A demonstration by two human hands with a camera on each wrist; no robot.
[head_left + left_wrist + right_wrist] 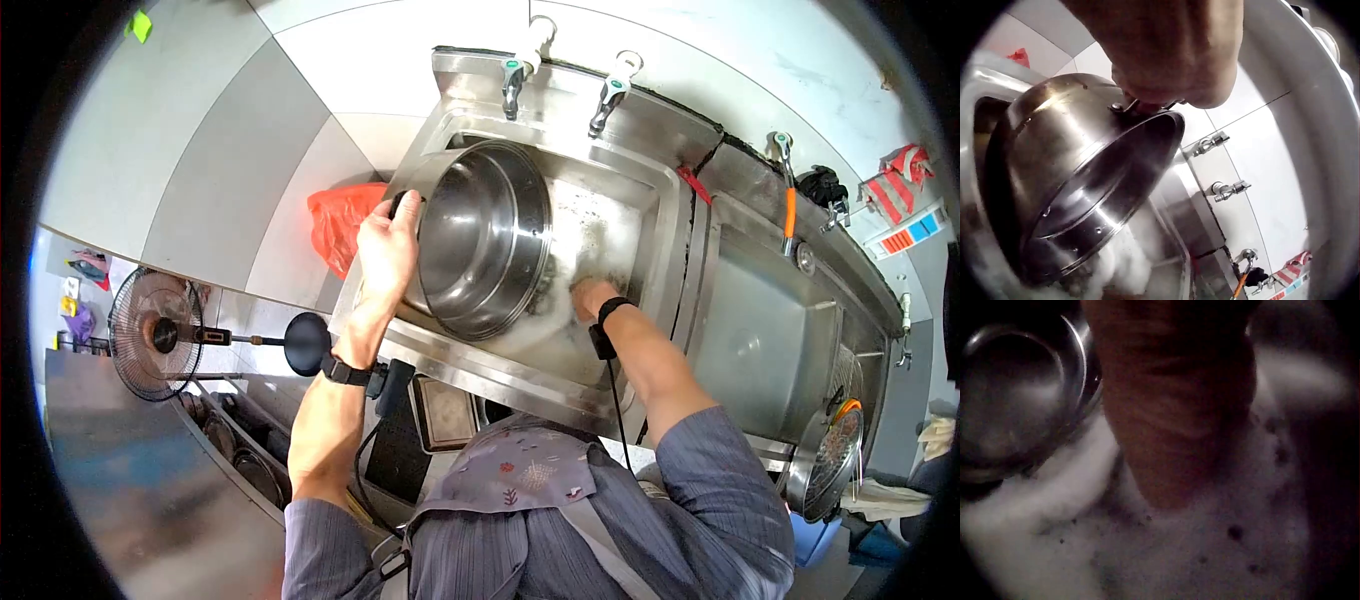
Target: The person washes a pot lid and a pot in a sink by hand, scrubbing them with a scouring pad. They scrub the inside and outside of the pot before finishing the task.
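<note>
A large stainless steel pot (478, 240) is tipped on its side over the left sink basin (662, 215), its mouth turned toward the right. My left hand (388, 250) grips the pot's side handle, thumb on top. In the left wrist view, that hand (1179, 69) covers most of the handle, and drops cling to the pot's inner wall (1085, 206). Just right of the pot, my right hand (594, 297) dips into white suds (590, 215). Foam hides its fingers in the right wrist view, so I cannot tell what they hold.
Two taps (512, 88) (610, 95) rise behind the basin. A second sink basin (760, 330) adjoins on the right, with a strainer (835, 460) near its front corner. A red plastic bag (338, 225) lies left of the sink; a fan (155, 333) stands further left.
</note>
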